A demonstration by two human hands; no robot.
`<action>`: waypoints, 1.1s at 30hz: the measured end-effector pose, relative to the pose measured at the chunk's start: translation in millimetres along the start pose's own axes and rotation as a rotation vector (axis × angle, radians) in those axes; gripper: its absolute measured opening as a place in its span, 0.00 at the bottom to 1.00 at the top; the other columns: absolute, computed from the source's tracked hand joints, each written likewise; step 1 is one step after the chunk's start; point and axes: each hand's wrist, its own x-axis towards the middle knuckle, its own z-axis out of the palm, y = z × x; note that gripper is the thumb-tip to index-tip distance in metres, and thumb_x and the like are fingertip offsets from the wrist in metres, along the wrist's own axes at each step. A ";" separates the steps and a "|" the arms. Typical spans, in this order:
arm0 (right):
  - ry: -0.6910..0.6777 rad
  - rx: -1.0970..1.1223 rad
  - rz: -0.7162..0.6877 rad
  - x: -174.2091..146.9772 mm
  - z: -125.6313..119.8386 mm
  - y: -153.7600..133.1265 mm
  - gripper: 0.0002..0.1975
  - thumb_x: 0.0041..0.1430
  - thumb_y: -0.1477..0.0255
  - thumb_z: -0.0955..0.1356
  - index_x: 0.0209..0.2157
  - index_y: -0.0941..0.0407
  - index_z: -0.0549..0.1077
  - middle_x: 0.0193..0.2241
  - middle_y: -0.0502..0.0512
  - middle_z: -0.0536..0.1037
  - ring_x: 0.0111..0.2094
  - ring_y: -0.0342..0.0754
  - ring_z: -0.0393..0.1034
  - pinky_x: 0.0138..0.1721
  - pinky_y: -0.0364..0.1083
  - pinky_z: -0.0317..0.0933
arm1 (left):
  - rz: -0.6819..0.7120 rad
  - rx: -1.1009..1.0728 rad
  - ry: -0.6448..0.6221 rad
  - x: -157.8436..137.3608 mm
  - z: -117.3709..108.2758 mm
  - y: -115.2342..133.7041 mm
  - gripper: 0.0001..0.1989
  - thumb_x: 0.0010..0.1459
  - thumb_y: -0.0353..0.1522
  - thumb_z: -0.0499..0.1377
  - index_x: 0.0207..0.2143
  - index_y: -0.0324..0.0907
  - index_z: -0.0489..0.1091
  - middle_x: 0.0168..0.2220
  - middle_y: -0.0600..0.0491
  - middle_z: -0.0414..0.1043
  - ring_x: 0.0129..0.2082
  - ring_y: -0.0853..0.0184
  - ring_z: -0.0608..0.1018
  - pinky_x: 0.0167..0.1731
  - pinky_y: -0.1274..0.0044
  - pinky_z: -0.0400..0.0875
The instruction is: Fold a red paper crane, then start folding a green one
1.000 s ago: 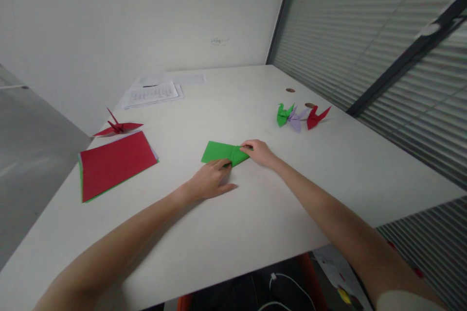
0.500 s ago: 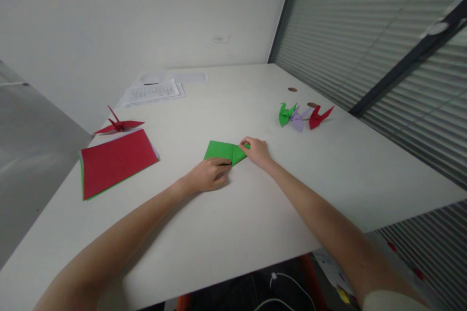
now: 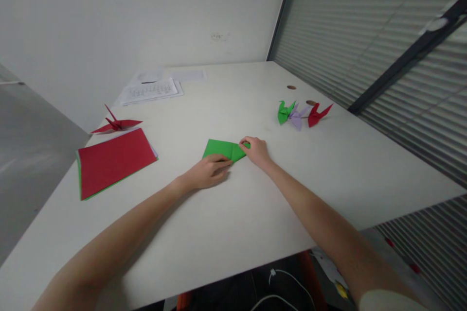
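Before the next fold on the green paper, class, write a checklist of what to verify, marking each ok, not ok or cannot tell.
1. Green paper flat on white table: ok.
2. Left hand pressing its near edge: ok.
3. Right hand on its right tip: ok.
4. Crease sharp: cannot tell.
5. Red sheet stack apart from the work: ok.
6. Three finished folded figures out of the way: ok.

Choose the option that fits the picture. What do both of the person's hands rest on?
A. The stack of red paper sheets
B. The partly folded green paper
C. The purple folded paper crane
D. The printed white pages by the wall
B: the left hand and the right hand both press on the partly folded green paper lying flat on the white table.
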 end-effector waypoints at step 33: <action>0.002 0.036 0.055 3.2 1.5 0.2 0.05 0.57 0.68 0.69 0.32 0.52 0.77 0.34 0.52 0.82 0.38 0.50 0.74 0.42 0.49 0.60 | -0.062 -0.256 0.029 1.7 4.3 -17.7 0.15 0.59 0.27 0.52 0.46 0.40 0.75 0.49 0.47 0.76 0.49 0.64 0.77 0.52 0.71 0.71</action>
